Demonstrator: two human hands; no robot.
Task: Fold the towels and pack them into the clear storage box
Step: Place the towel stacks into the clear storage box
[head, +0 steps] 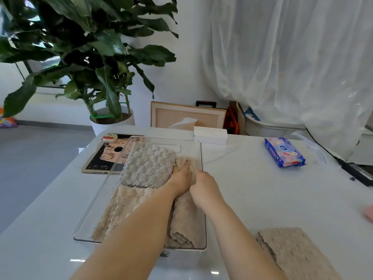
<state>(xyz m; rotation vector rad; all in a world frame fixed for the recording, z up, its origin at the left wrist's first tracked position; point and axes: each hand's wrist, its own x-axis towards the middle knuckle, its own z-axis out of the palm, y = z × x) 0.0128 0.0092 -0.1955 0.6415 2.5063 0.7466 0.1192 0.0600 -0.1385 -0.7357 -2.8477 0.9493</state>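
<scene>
The clear storage box (90,201) stands on the white table in front of me. Inside it lie a folded grey towel (147,164) at the far left, a beige towel (123,207) at the near left, and a folded beige towel (187,219) along the right wall. My left hand (180,176) presses flat on the far end of that right-hand towel. My right hand (203,184) is beside it at the box's right wall, fingers curled down onto the same towel. One more folded beige towel (292,251) lies on the table to the right of the box.
A decorated tablet (105,156) lies left of the box. A white carton (211,135) sits behind it, and a blue pack of wipes (284,152) is at the far right. A potted plant (96,63) stands beyond the table's far left corner. A pink item (369,215) shows at the right edge.
</scene>
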